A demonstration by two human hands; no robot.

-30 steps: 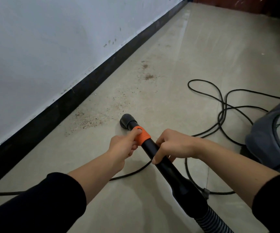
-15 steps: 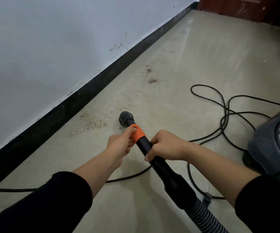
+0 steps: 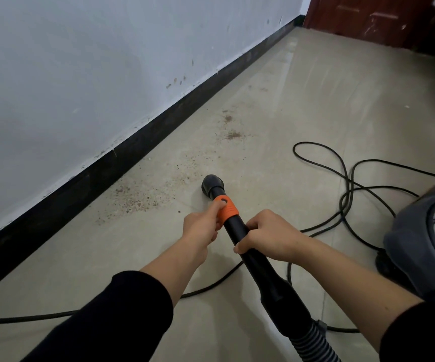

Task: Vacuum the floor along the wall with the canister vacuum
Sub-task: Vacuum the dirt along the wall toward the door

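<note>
The person holds the wand (image 3: 245, 239) of the canister vacuum in both hands. The right hand (image 3: 268, 236) is wrapped round the black tube. The left hand (image 3: 202, 226) is just ahead of it, fingers curled and thumb pressed on the wand's orange collar (image 3: 227, 209). The two hands are close together but not touching.

The wand's long axis runs from the ribbed hose (image 3: 313, 343) near the person's body, forward and slightly left, down to the nozzle (image 3: 212, 185), which sits at or just above the floor (image 3: 315, 100).

The main patch of brown grit (image 3: 138, 197) lies left of the nozzle, between it and the black baseboard (image 3: 132, 150). It is near the nozzle but not under it, so the coming sweep probably has to swing left, and the left hand is the nearer one to steer it. Two smaller grit spots (image 3: 233, 135) lie beyond the nozzle. Nothing stands between the nozzle and the main patch.

The black power cord (image 3: 341, 199) loops on the floor right of the nozzle and passes behind it, under the wand. The grey canister (image 3: 425, 244) sits further right of the nozzle. If the person steps along the wall, the cord could snag.
</note>
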